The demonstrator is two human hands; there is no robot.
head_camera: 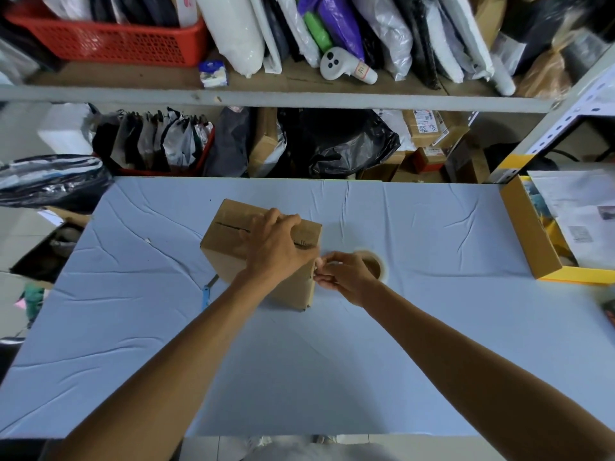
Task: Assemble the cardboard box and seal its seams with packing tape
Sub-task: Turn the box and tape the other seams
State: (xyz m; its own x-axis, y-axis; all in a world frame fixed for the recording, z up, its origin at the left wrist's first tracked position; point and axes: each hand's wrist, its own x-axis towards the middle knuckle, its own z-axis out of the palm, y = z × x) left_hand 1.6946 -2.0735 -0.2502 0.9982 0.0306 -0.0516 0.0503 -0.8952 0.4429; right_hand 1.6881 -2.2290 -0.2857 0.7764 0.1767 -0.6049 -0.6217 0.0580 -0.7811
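I see the brown cardboard box (233,234) standing near the middle of the desk (432,227), which has a pale blue cloth. The left grip (278,247) lies on the top of the box, fingers bent over the far edge, holding it. The right grip (346,277) has its fingertips pinched together at the box's right edge; what they pinch I cannot tell. A pale roll of packing tape (385,269) lies just behind.

One camera only, worn on the person's head, looking forward and down onto the table (133,327) from close above. Its wide lens takes in the shelving (266,98) behind; the right edge seems blurred.
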